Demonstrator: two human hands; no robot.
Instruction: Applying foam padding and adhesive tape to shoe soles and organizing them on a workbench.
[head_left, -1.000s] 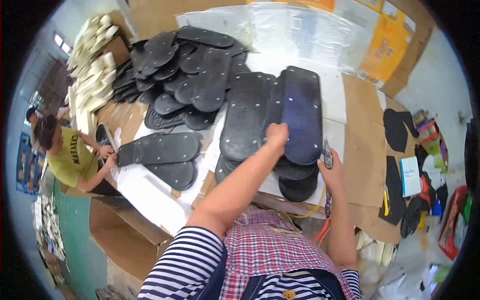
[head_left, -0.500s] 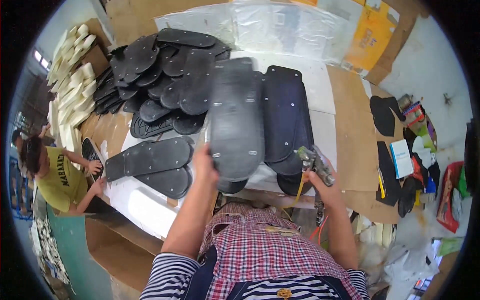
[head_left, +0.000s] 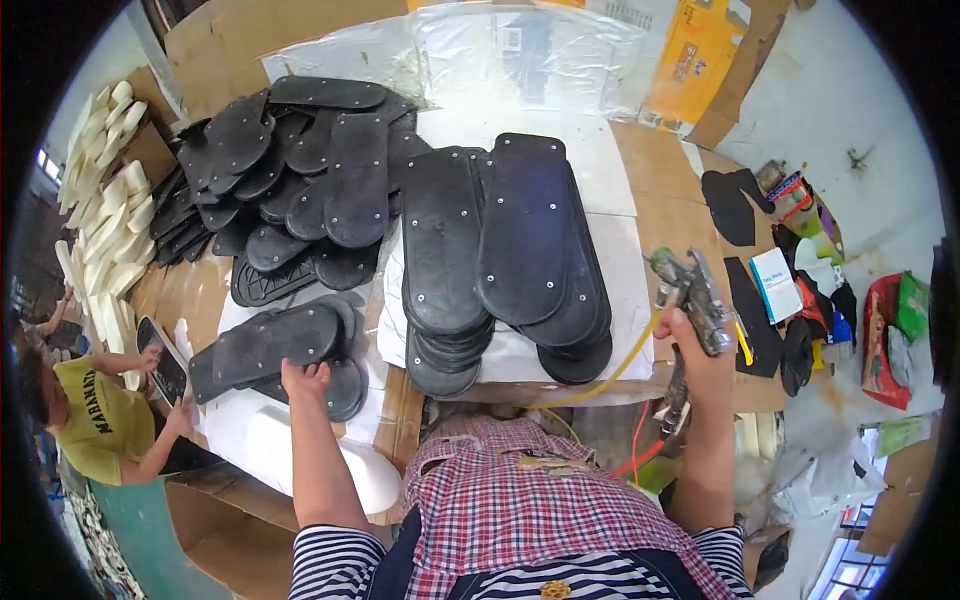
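Note:
At the left side of the table, my left hand (head_left: 305, 380) is by the near edge of a black panel (head_left: 270, 345) with rounded ends and small metal studs. Its fingers are loosely bent and somewhat apart, touching or just off that edge. This panel lies on a small pile of similar ones. My right hand (head_left: 695, 350) is closed round the grip of a crusted metal spray gun (head_left: 695, 290), raised over the table's right part. A yellow hose (head_left: 615, 375) and a red hose (head_left: 640, 458) run below it. Two stacks of studded panels (head_left: 525, 230) stand in front of me.
A heap of black panels (head_left: 290, 180) fills the back left, beside pale curved pieces (head_left: 110, 210). A co-worker in a yellow shirt (head_left: 105, 405) handles a dark panel (head_left: 162, 360) at the left. Black cut pieces (head_left: 735, 205) and a white-and-blue box (head_left: 777, 282) lie at the right.
My left hand has moved from the middle stacks to the left pile, where another panel now lies on top. My right hand has raised the spray gun and moved it right.

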